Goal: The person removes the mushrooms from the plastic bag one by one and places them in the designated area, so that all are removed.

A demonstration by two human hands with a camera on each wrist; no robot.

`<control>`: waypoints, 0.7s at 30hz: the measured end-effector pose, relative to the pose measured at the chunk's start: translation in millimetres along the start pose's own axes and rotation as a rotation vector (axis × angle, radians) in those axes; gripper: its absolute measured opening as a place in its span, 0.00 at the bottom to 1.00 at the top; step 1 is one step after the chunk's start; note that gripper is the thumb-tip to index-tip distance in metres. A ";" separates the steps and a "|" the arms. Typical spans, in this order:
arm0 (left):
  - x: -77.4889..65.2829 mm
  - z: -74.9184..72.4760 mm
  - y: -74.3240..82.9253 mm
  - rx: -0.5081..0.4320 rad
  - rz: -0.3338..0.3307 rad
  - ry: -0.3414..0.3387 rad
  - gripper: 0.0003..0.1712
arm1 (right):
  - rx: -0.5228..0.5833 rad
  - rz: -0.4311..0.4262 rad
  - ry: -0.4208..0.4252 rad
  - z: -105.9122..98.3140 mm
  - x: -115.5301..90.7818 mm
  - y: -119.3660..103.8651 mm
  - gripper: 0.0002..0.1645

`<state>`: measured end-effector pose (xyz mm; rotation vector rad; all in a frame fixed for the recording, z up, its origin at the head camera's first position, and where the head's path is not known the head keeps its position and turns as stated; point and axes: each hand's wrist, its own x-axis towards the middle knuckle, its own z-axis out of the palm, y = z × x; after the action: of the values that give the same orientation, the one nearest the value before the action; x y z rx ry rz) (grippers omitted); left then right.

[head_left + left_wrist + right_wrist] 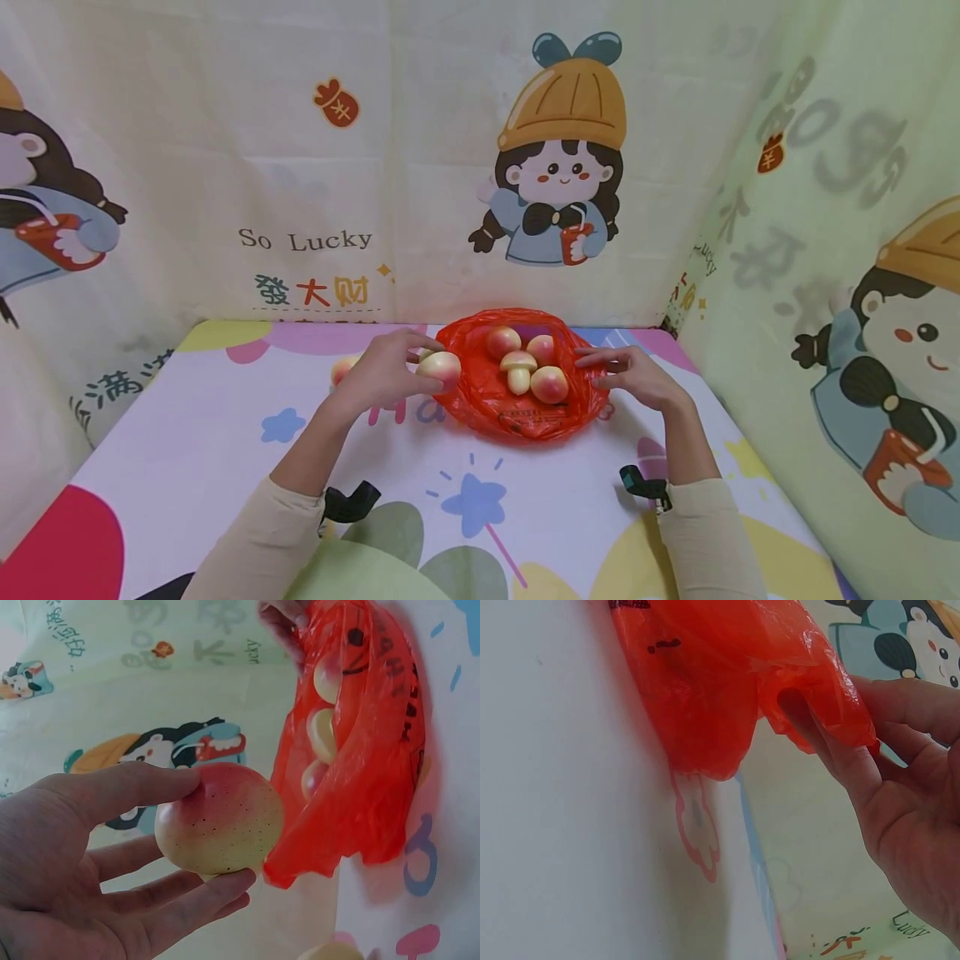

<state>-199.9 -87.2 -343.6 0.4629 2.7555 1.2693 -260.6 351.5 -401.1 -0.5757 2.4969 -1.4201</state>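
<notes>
My left hand point(386, 367) holds a yellow and pink peach point(221, 821) with dark specks, thumb on one side and fingers on the other. It is at the left rim of a red plastic bag point(480, 412), which lies open on the table. Inside the bag are several rounded pink-and-yellow pieces like peaches point(550, 385) and one pale yellow mushroom point(518, 372) with a stem. At the bag's right edge, my right hand point(637, 377) pinches the rim; in the right wrist view its thumb point(832, 754) shows against the red film. Another peach point(342, 368) lies left, partly hidden behind my left hand.
The table point(225, 467) wears a white cover with printed coloured shapes and letters. Pale curtains point(420, 167) with cartoon figures stand behind it and along both sides. Black wrist-camera mounts point(351, 502) sit under both forearms.
</notes>
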 end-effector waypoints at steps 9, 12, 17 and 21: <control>-4.5 -16.4 -12.9 0.004 -0.039 0.025 0.35 | 0.007 0.029 0.011 1.4 0.4 -1.8 0.21; -6.5 -22.0 -17.4 0.013 -0.055 0.039 0.34 | 0.008 0.028 0.009 1.2 0.1 -1.9 0.21; -12.0 -31.4 -25.5 0.017 -0.072 0.047 0.32 | 0.000 0.021 0.005 0.8 0.5 -0.4 0.21; -13.9 -37.1 -29.5 0.030 -0.087 0.055 0.32 | -0.003 0.019 0.006 0.5 1.4 0.2 0.20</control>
<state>-200.8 -136.6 -342.3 0.3117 2.8091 1.2413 -261.6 350.7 -401.5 -0.5477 2.5023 -1.4135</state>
